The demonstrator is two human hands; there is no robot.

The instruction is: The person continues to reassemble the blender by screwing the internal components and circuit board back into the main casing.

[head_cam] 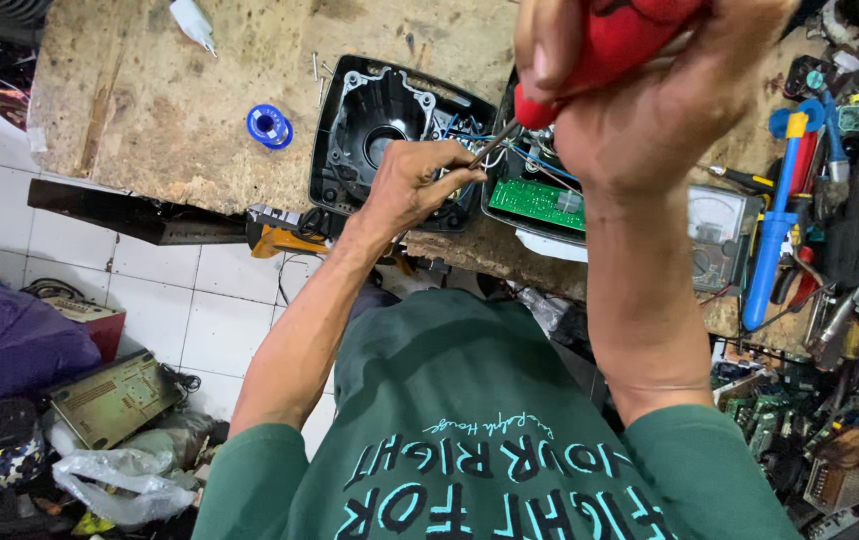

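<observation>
Both hands are up over the bench. Right hand (650, 110) sits high and close to the camera, fist wrapped tight round the red handle of a screwdriver (600, 50), thumb laid over the top, shaft angling down and to the left. Its tip comes down by the fingertips of the left hand (415, 185), which is curled shut, pinching something small at the tip; what exactly it pinches is too small to tell. That left hand rests on the black plastic housing (380, 120), an open shell with a round hole in its middle, lying on the worn wooden workbench (130, 110).

Just beside the housing, to the right, lies its other half with a green circuit board (538, 203) inside, blue wires running across between the two. Further right, an analogue meter (718, 235) lies partly behind the right forearm, and a blue desoldering pump (775, 215) stands propped among a heap of tools. Out on the bare wood, well apart from the hands, a blue spool (270, 127) of solder wire.

Right forearm rises straight up through the middle of the view, blocking part of the board and meter. Left arm reaches out from a green sleeve, elbow bent, wrist cocked inward. White floor tiles (150, 270) down below left, with a purple bag (10, 345) and clutter.
</observation>
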